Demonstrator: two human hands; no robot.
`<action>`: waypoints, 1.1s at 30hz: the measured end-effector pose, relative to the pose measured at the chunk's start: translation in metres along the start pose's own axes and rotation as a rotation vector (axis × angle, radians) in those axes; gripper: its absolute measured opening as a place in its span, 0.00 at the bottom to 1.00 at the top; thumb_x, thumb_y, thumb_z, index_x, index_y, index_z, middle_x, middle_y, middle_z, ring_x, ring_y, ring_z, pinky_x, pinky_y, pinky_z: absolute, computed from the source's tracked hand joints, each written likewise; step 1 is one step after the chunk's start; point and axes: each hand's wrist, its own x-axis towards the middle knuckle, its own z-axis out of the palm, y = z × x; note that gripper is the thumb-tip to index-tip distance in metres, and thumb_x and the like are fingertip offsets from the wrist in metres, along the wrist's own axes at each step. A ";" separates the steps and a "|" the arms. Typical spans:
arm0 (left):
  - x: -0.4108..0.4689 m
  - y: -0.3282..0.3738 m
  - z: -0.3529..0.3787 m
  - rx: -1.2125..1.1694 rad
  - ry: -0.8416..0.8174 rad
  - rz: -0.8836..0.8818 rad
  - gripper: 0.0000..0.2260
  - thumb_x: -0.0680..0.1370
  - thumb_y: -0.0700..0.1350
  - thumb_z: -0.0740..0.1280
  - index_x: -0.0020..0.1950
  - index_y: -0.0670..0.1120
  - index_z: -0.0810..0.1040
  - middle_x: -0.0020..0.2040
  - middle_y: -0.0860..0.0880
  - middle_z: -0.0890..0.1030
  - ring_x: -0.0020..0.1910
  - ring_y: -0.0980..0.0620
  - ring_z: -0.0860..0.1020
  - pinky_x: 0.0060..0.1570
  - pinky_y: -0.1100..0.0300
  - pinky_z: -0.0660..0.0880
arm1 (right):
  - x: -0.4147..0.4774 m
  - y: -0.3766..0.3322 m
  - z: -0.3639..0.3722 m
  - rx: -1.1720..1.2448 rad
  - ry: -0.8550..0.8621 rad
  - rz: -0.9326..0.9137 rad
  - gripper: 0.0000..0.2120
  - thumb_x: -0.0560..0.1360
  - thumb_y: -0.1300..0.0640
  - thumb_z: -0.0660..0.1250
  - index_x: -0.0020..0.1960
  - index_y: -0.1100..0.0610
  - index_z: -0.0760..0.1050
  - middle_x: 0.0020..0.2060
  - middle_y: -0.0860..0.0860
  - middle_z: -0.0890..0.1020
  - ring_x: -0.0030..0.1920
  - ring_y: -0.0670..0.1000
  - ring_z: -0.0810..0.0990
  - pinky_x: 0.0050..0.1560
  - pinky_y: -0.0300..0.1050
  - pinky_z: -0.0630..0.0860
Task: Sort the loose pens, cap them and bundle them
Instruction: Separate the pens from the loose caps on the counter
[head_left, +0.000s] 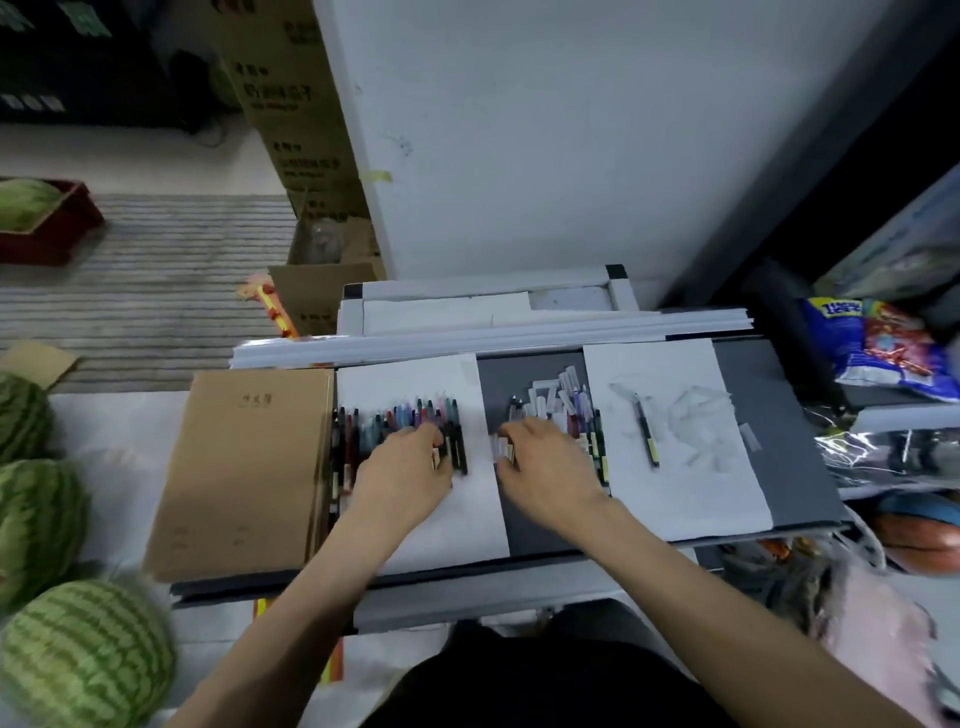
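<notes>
A: Head camera, looking down past both forearms. The row of pens (400, 431) lies side by side on the left sheet (467, 525), and the left hand (410, 467) sits on the right end of that row.

B: Fingers bent down onto the barrels there. A pale-ended pen shows by the thumb, but is it pinched or merely pressed? It's too blurred, I cannot tell.

A: Across on the dark mat (540, 530), the right hand (545, 467) is at the near edge of the mixed heap (566, 405), white caps and more pens jumbled together. Its fingers curl over a few pale pieces. Whether they hold them, I can't call either.

B: And one lone pen (647, 436) lies on the right sheet (727, 493), beside a scatter of clear caps (696, 421).

A: Handling, then. These look like light, stiff, round sticks, so I'd expect them to roll on paper at the slightest nudge.

B: So take each one at mid-barrel, thumb against forefinger. Whether the tips are bare is too small to see. If they are, ink will mark fingers and paper.

A: Caps are the fiddly bit: tiny, smooth, and the clear ones almost vanish against the white. Pinch them by the sides.

B: For bundling, I'd square the row up first, then grip round the middle so none slide out endways.
</notes>
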 end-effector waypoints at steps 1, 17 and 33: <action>0.000 0.003 0.001 0.008 -0.002 0.027 0.13 0.81 0.50 0.66 0.65 0.50 0.77 0.59 0.49 0.81 0.56 0.44 0.81 0.55 0.48 0.80 | -0.006 0.007 -0.002 -0.020 0.015 0.014 0.19 0.81 0.51 0.61 0.69 0.56 0.74 0.63 0.54 0.79 0.64 0.57 0.77 0.61 0.52 0.77; 0.011 0.067 0.051 0.049 -0.135 0.015 0.12 0.80 0.46 0.66 0.63 0.45 0.75 0.50 0.46 0.81 0.45 0.45 0.81 0.46 0.52 0.80 | -0.032 0.111 -0.023 -0.049 -0.044 0.215 0.16 0.81 0.51 0.61 0.65 0.58 0.74 0.59 0.55 0.79 0.59 0.58 0.79 0.54 0.51 0.78; 0.020 0.093 0.077 0.003 -0.012 -0.117 0.14 0.81 0.49 0.68 0.61 0.46 0.68 0.41 0.46 0.79 0.41 0.42 0.80 0.37 0.52 0.76 | -0.002 0.121 -0.004 0.055 -0.094 0.324 0.20 0.78 0.42 0.66 0.53 0.59 0.74 0.51 0.57 0.83 0.50 0.59 0.82 0.43 0.47 0.73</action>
